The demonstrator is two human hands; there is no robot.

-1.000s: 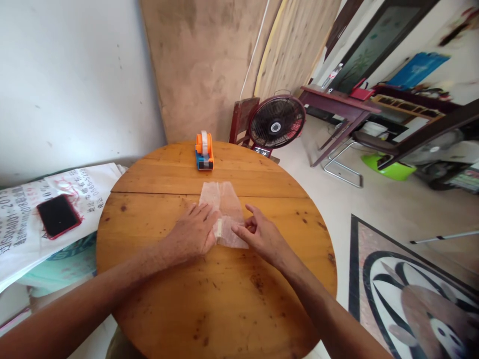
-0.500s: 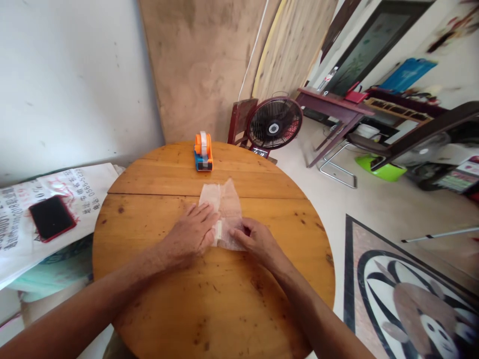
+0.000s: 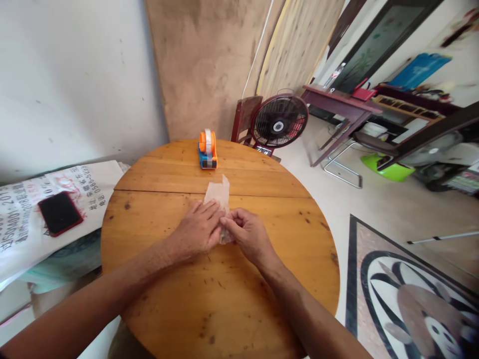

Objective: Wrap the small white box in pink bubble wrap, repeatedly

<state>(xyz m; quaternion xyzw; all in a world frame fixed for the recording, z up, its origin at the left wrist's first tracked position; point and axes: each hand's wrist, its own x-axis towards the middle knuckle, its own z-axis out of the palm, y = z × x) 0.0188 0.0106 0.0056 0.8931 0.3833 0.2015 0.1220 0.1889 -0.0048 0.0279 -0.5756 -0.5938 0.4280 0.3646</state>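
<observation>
A thin, whitish translucent sheet [image 3: 218,192] lies on the round wooden table [image 3: 209,304], its right part folded over to the left. My left hand [image 3: 198,227] rests flat on the sheet's left part, fingers stretched out and pressing it down. With thumb and fingers pinched together, my right hand [image 3: 245,232] holds the sheet's folded right edge, close beside the left fingertips. Most of the sheet's lower part is hidden by my hands. Beyond the sheet stands an orange and blue tape dispenser [image 3: 208,149] with a roll of tape.
At the left, a phone [image 3: 60,213] lies on printed white paper [image 3: 101,187]. Behind the table are a fan [image 3: 279,124] and a wooden chair [image 3: 245,117]. A purple table [image 3: 344,102] stands further right, with a green basin [image 3: 389,169] on the floor near it.
My right hand has moved left and folded the right part of the sheet over. My left hand stays on the sheet. The whole view has shifted slightly.
</observation>
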